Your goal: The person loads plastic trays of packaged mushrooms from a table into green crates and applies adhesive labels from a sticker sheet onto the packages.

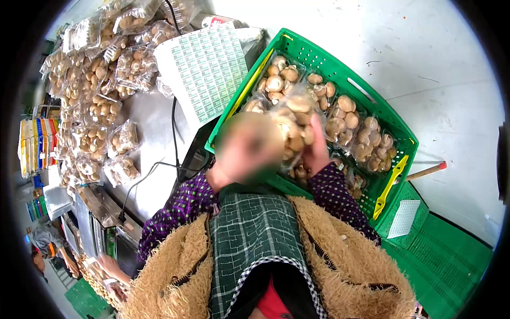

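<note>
A clear bag of brown mushrooms is held over the near left part of a green crate. My right hand grips the bag's right side, its fingers pointing up along it. On the bag's left is my left hand, largely covered by a blur, so its fingers cannot be made out. Several more bags of mushrooms lie in the crate beneath and to the right. A yellow strip runs along the crate's right end.
Sheets of printed labels lie left of the crate, beside a black cable. Many bagged mushrooms are heaped at the left. A red-tipped stick and green crates are at right. Another person is at lower left.
</note>
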A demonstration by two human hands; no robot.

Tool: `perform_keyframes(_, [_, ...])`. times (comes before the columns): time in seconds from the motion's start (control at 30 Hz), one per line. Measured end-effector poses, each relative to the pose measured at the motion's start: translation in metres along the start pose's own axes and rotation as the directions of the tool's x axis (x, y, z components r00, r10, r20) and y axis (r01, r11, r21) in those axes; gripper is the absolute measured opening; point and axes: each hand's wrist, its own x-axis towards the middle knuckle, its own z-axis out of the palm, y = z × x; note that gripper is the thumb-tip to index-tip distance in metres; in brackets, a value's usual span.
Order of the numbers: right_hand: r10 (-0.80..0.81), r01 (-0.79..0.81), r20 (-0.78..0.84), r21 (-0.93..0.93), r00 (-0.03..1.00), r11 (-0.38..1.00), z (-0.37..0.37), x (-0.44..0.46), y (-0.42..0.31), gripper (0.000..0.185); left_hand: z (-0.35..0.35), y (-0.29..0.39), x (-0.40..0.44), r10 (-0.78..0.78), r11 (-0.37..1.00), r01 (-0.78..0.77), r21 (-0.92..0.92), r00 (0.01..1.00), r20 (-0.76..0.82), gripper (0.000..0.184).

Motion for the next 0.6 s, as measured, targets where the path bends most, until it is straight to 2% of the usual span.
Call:
perform_keyframes(0.03, [-0.013,0.005,-0.082,-0.096,0.997,0.995,-0.019,-0.007,-0.005,0.057,-0.006,-0.005,0.012,0.273,0.876,-0.279,0.393,0.959,0.073,0.069])
perform_keyframes(0.07, [-0.032,0.0,-0.159,-0.196,0.987,0.981,-0.039,-0.013,-0.003,0.059,-0.008,-0.012,0.017,0.273,0.879,-0.274,0.391,0.96,0.059,0.069])
perform_keyframes(0.1, [-0.025,-0.008,-0.155,-0.211,0.988,0.977,-0.049,-0.016,0.0,0.059,-0.007,-0.021,0.019,0.136,0.808,-0.191,0.558,0.981,0.139,0.073])
perform_keyframes(0.13, [0.013,-0.08,-0.229,-0.29,0.973,0.954,-0.059,-0.019,0.005,0.062,-0.003,-0.029,0.019,-0.017,0.697,-0.128,0.706,0.981,0.194,0.078])
perform_keyframes(0.17, [0.039,-0.152,-0.305,-0.356,0.952,0.922,-0.071,-0.019,0.012,0.064,0.002,-0.034,0.02,-0.022,0.648,-0.146,0.748,0.978,0.21,0.076])
perform_keyframes(0.2, [0.034,-0.149,-0.306,-0.361,0.951,0.921,-0.085,-0.007,0.026,0.064,0.007,-0.038,0.024,-0.017,0.65,-0.147,0.746,0.978,0.208,0.076])
perform_keyframes(0.27, [0.03,-0.268,-0.469,-0.449,0.883,0.852,-0.119,0.028,0.072,0.063,0.018,-0.036,0.026,-0.083,0.569,-0.084,0.818,0.984,0.158,0.073])
perform_keyframes(0.3, [0.05,-0.185,-0.386,-0.322,0.921,0.928,-0.135,0.046,0.093,0.069,0.021,-0.045,0.022,0.006,0.496,-0.116,0.861,0.991,0.13,0.071])
perform_keyframes(0.33, [0.053,-0.186,-0.378,-0.324,0.924,0.928,-0.13,0.039,0.082,0.069,0.017,-0.04,0.019,0.003,0.491,-0.109,0.864,0.992,0.124,0.071])
perform_keyframes(0.4, [0.153,-0.241,-0.253,-0.367,0.955,0.899,-0.103,0.011,0.05,0.081,0.0,-0.029,0.013,-0.107,0.713,-0.048,0.7,0.979,0.176,0.071])
perform_keyframes(0.43, [0.098,-0.185,-0.245,-0.364,0.964,0.913,-0.096,0.005,0.046,0.089,-0.002,-0.031,0.01,-0.057,0.713,-0.081,0.696,0.983,0.173,0.066])
perform_keyframes(0.47, [0.104,-0.191,-0.242,-0.37,0.965,0.909,-0.113,0.014,0.058,0.089,0.001,-0.031,0.01,-0.063,0.715,-0.07,0.696,0.984,0.164,0.066])
perform_keyframes(0.5, [-0.003,-0.217,-0.418,-0.477,0.908,0.852,-0.148,0.03,0.081,0.088,0.007,-0.032,0.013,-0.122,0.672,-0.039,0.74,0.979,0.163,0.069])
perform_keyframes(0.53, [-0.089,-0.212,-0.497,-0.517,0.863,0.829,-0.142,0.036,0.085,0.085,0.015,-0.037,0.018,-0.178,0.624,-0.003,0.782,0.973,0.147,0.071])
perform_keyframes(0.57, [-0.174,-0.218,-0.567,-0.555,0.805,0.803,-0.134,0.041,0.088,0.083,0.018,-0.032,0.024,-0.207,0.507,-0.035,0.861,0.965,0.16,0.067])
perform_keyframes(0.6, [-0.219,-0.185,-0.301,-0.884,0.928,0.429,-0.135,0.032,0.068,0.08,0.02,-0.025,0.024,-0.297,0.524,0.027,0.851,0.942,0.153,0.061])
